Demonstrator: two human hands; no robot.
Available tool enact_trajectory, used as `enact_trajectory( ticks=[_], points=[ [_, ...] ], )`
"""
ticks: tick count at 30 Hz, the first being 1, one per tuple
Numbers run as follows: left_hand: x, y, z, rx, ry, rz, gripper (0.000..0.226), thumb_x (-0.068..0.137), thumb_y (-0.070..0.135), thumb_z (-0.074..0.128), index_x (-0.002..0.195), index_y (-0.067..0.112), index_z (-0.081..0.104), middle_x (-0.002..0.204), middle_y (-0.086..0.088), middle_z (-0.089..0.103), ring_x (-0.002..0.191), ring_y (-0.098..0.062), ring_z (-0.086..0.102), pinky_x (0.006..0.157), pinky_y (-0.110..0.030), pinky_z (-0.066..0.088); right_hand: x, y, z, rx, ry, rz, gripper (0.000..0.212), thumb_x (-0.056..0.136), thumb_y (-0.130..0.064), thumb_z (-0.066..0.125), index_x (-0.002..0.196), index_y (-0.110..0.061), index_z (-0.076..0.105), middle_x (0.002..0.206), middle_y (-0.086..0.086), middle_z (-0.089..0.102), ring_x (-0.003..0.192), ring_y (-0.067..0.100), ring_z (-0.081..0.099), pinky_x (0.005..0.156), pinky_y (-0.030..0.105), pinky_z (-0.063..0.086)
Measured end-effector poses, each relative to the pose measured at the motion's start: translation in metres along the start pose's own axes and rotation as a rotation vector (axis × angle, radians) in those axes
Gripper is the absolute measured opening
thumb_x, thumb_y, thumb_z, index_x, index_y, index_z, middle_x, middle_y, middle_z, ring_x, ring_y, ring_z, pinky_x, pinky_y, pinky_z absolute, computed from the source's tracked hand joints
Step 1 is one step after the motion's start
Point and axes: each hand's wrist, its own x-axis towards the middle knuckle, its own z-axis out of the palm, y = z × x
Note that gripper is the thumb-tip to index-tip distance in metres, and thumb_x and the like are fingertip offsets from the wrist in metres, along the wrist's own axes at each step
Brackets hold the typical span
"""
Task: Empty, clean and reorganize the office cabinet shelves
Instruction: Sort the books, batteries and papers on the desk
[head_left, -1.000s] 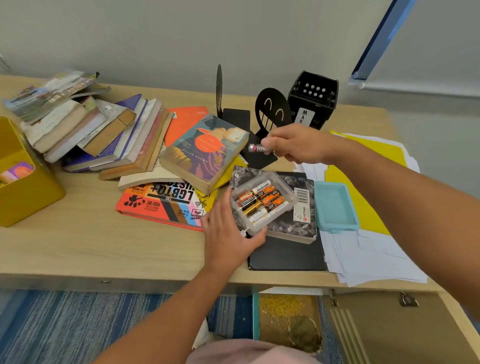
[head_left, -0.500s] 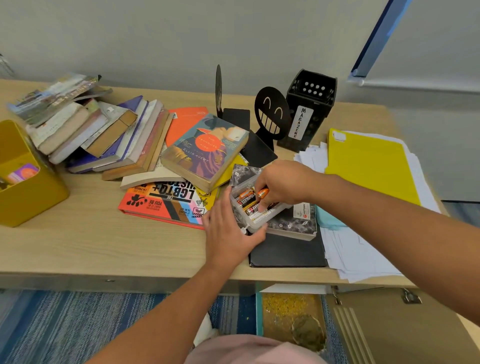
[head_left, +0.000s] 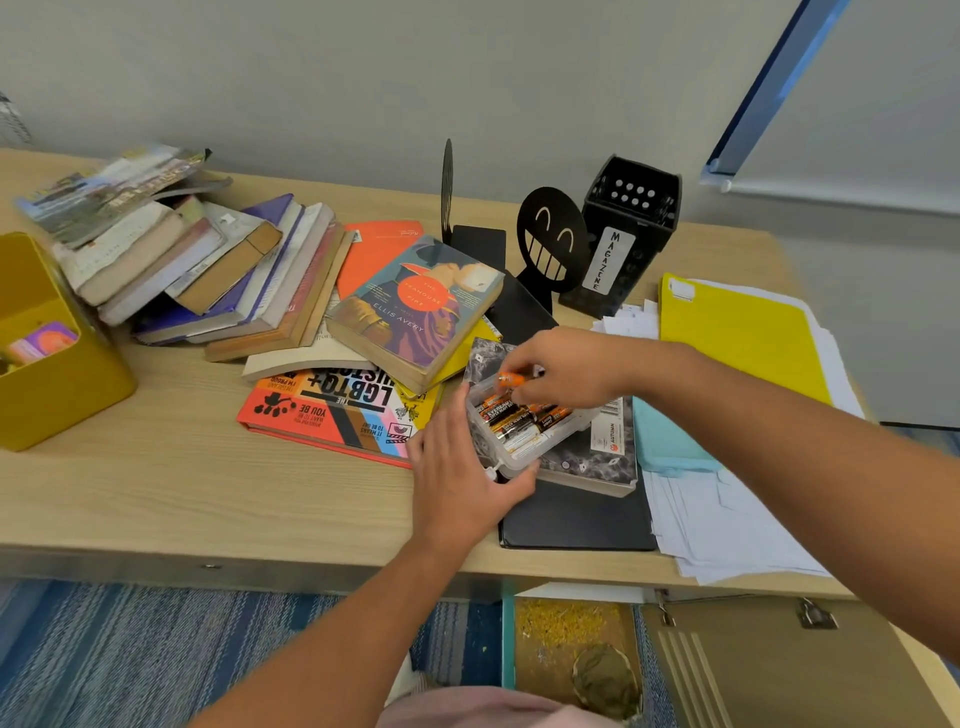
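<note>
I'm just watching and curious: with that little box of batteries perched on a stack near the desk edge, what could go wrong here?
1. The clear battery box sits on a marbled notebook atop a black folder; a nudge might slide it toward the table edge.
2. The right hand pinches one orange battery above the nearly full box; it could roll off.
3. The left hand alone steadies the box.

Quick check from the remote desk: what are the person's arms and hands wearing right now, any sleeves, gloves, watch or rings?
Both forearms are bare up to the frame edge: no sleeves in view. The left hand and right hand have no gloves, and no watch, bracelet or ring shows on either wrist or the visible fingers. A bit of pale pink clothing shows at the bottom edge, near the body.
</note>
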Motion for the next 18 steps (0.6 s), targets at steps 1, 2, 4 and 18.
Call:
enact_trajectory(
  ticks=[1,2,4,18],
  points=[
    [0.000,0.000,0.000,0.002,-0.002,0.001,0.109,0.068,0.072,0.060,0.152,0.018,0.018,0.146,0.000,0.041,0.133,-0.017,0.039,0.112,-0.040,0.025,0.002,-0.002,0.003,-0.024,0.042,-0.022,0.026,0.095,-0.036,0.063,0.121,-0.031,0.063,0.112,-0.009,0.066,0.099,0.012,0.059,0.087,0.035,0.050],
    [0.000,0.000,0.000,0.002,-0.003,0.001,0.109,0.068,0.072,0.060,0.152,0.018,0.018,0.146,0.000,0.041,0.133,-0.017,0.039,0.112,-0.039,0.025,0.003,-0.003,0.006,-0.017,0.082,-0.038,0.028,0.091,-0.036,0.068,0.118,-0.033,0.063,0.111,-0.011,0.066,0.098,0.010,0.058,0.084,0.032,0.048],
    [0.000,0.000,-0.001,-0.002,-0.005,0.000,0.108,0.068,0.071,0.060,0.152,0.018,0.018,0.146,0.000,0.042,0.133,-0.016,0.037,0.112,-0.038,0.024,0.003,-0.004,0.010,0.017,0.154,-0.060,0.026,0.085,-0.033,0.076,0.106,-0.033,0.061,0.105,-0.014,0.066,0.093,0.009,0.058,0.078,0.030,0.046],
    [0.000,0.001,-0.002,0.003,-0.006,0.000,0.108,0.068,0.072,0.060,0.151,0.019,0.017,0.147,-0.002,0.042,0.133,-0.017,0.038,0.112,-0.040,0.025,-0.016,0.006,-0.008,0.258,0.114,-0.049,0.037,0.089,-0.003,0.060,0.118,-0.026,0.054,0.103,-0.006,0.060,0.084,0.005,0.056,0.072,0.027,0.049]
  ],
)
